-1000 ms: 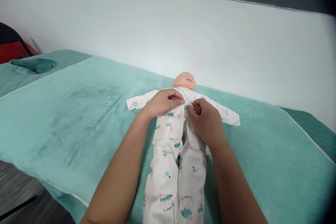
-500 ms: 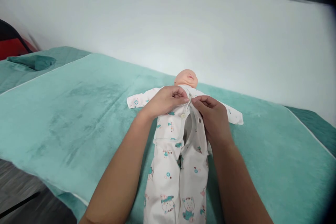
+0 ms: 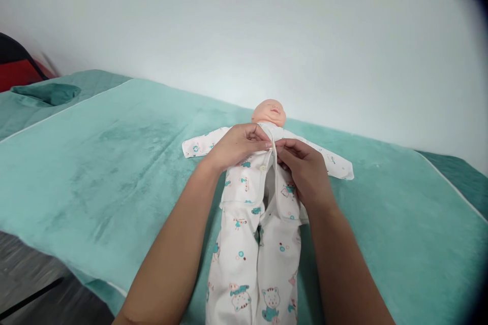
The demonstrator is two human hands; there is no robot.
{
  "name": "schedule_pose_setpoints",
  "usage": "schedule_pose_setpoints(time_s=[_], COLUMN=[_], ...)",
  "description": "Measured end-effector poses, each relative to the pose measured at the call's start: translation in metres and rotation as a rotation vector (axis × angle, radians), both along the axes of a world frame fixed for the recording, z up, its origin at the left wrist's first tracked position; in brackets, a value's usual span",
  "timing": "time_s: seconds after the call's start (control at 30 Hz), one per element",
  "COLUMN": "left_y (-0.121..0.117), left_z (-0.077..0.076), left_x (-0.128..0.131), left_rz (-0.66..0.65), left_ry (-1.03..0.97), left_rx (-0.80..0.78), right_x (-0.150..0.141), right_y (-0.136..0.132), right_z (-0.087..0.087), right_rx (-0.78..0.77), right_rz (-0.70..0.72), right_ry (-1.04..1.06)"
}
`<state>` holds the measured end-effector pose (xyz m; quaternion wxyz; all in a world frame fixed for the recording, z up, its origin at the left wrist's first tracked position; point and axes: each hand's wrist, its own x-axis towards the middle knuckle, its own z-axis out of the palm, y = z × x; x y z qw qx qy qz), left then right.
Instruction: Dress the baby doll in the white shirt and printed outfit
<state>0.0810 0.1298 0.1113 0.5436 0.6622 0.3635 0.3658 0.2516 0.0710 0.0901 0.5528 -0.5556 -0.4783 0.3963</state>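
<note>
A baby doll (image 3: 269, 112) lies on its back on a teal blanket (image 3: 114, 162), dressed in a white printed sleepsuit (image 3: 247, 259) with its sleeves spread out to both sides. My left hand (image 3: 237, 146) pinches the left edge of the suit's front opening at the doll's upper chest. My right hand (image 3: 303, 170) pinches the right edge of the same opening, fingertips meeting the left hand's just below the collar. Below the hands the front gapes open, and a small button (image 3: 263, 168) shows on the left flap.
A white wall (image 3: 267, 51) runs behind the padded surface. A darker green cloth (image 3: 48, 94) lies at the far left, with a red and black object (image 3: 15, 68) behind it. Dark floor (image 3: 30, 294) shows at the lower left, past the blanket's edge.
Both hands have moved a little up the doll's chest and drawn the two edges of the opening together near the collar. The doll has stayed in place.
</note>
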Motion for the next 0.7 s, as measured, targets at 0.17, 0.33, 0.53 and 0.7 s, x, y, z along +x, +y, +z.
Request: schedule_pose_setpoints(time_s=[0.17, 0.33, 0.53, 0.7], left_y=[-0.003, -0.007, -0.004, -0.002], left_z=[0.005, 0.008, 0.003, 0.002], left_x=[0.000, 0.001, -0.001, -0.002], left_rz=[-0.018, -0.010, -0.011, -0.051], left_ry=[0.035, 0.037, -0.056, -0.069], left_rx=[0.028, 0.026, -0.048, -0.035], right_x=[-0.001, -0.004, -0.001, 0.002], right_y=[-0.004, -0.005, -0.003, -0.004], right_z=[0.009, 0.014, 0.007, 0.003], right_rx=[-0.091, -0.096, 0.005, 0.022], right_rz=[0.061, 0.056, 0.111, 0.154], right_ry=[-0.047, -0.150, -0.147, -0.083])
